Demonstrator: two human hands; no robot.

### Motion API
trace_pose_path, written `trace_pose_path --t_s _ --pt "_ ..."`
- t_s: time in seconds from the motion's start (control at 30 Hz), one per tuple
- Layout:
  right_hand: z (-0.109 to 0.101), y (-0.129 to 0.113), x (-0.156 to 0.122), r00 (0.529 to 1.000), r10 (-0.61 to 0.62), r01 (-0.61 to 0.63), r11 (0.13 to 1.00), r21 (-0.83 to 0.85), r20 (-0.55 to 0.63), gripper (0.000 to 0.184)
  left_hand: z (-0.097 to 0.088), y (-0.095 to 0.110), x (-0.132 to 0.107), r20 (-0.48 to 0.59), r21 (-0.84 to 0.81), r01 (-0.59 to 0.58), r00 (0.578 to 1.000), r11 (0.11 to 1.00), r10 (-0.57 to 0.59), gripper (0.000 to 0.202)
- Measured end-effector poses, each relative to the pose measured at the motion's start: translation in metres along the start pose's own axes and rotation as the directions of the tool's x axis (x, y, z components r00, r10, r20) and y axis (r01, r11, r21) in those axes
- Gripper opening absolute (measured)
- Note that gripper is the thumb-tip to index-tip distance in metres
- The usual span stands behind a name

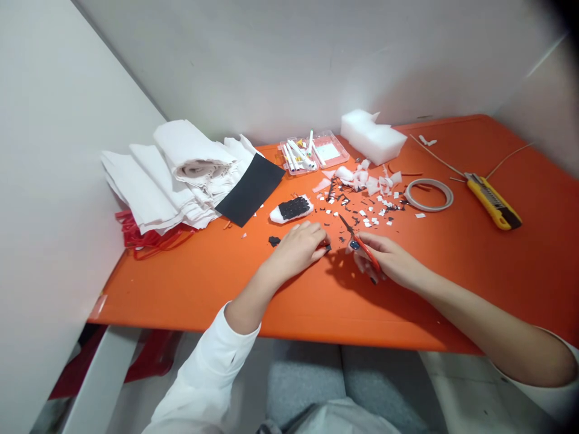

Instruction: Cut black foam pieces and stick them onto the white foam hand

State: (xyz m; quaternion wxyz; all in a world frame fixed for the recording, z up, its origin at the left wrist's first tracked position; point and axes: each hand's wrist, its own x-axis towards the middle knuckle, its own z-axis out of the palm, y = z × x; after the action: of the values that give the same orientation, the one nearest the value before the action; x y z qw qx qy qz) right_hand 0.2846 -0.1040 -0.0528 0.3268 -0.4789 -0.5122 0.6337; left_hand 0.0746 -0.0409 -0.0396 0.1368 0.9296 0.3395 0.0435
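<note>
My left hand rests on the orange table, fingers curled round a small black scrap at its fingertips. My right hand grips red-handled scissors, whose blades point up and left toward the scraps. Just beyond both hands lies a white foam piece covered with black bits. Another black scrap lies left of my left hand.
Small white and black cuttings litter the table's middle. Folded white fabric and a black sheet sit at the left. A clear box of markers, a foam block, a tape roll and a yellow utility knife lie behind and right.
</note>
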Motion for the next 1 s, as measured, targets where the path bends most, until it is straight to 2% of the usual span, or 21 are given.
trace_pose_path --t_s 0.53,0.67,0.77,0.9,1.0 --pt "-0.002 0.001 0.0 1.0 -0.001 0.002 0.999 -0.042 0.023 0.023 0.001 0.001 0.0 -0.019 -0.063 -0.006 1.0 0.998 0.005 0.005" --pt "-0.002 0.002 0.0 1.0 -0.008 0.009 0.999 -0.039 0.027 0.022 0.0 0.005 0.0 -0.034 -0.19 0.029 0.999 0.981 -0.036 0.008" --pt "-0.001 0.003 0.001 1.0 -0.021 0.021 0.999 -0.038 0.014 0.022 -0.003 0.012 -0.002 -0.076 -0.436 0.077 0.99 0.897 -0.122 0.013" --pt "0.003 0.001 0.003 0.997 -0.027 0.027 1.0 -0.003 -0.066 0.019 -0.002 0.019 -0.001 -0.037 -0.712 0.172 0.959 0.681 -0.281 0.019" --pt "0.004 -0.003 0.006 0.967 -0.153 0.161 0.987 0.021 -0.206 0.025 0.005 0.019 0.002 -0.014 -0.811 0.167 0.953 0.56 -0.304 0.022"
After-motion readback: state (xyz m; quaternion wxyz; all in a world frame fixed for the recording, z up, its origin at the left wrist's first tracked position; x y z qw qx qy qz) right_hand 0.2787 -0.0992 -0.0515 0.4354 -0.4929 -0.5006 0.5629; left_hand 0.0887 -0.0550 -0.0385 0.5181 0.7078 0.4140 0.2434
